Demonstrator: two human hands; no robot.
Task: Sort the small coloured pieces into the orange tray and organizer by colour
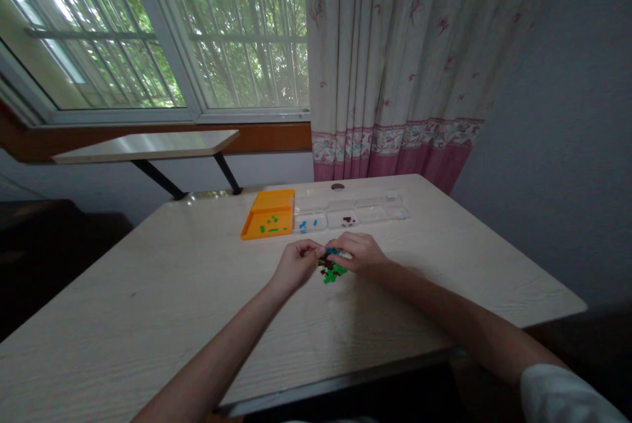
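Observation:
A pile of small bricks (pixel 334 270), green, brown and blue, lies on the table between my hands. My left hand (pixel 299 261) is at the pile's left edge, its thumb and fingers pinched together on something too small to make out. From the right, my right hand (pixel 359 253) reaches over the pile with its fingers bent, the tips among the bricks. Whether it grips a brick is hidden. Beyond the hands, an orange box (pixel 266 236) lies open with several green pieces inside. Beside it, a clear compartment tray (pixel 370 214) has blue pieces and dark brown pieces in separate compartments.
The pale wooden table (pixel 197 298) extends on both sides of my arms. A dark round spot (pixel 338 187) is near its far edge. At the back left stands a raised shelf (pixel 148 144) on black legs, below the window. A curtain (pixel 390 81) hangs behind the table.

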